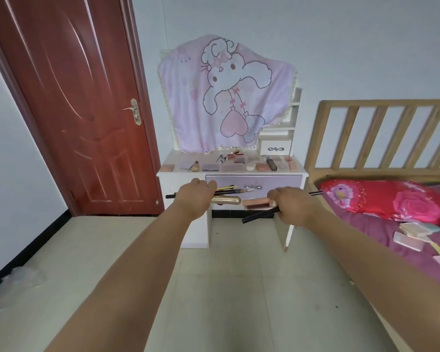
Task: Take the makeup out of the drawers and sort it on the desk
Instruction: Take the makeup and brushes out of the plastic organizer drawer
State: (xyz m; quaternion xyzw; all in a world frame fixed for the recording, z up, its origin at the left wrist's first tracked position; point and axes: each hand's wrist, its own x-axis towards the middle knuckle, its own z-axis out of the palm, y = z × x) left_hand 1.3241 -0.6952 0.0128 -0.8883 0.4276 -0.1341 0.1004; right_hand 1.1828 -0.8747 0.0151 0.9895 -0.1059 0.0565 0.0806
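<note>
Both forearms are stretching ahead of the camera toward the dressing table (233, 172). Left hand (194, 198) is gripping a bundle of pencils, brushes and a gold tube (226, 199); right hand (291, 205) is clutching black pencils (258, 216) and a pink compact (255, 202). Light, stiff and slick, such pieces are probably best held mid-length. More makeup (235, 164) is lying across the desktop. No readable writing is showing.

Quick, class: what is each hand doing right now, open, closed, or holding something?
Left hand: closed round a bundle of pencils and brushes and a gold tube.
Right hand: closed round black pencils and a pink compact.
</note>
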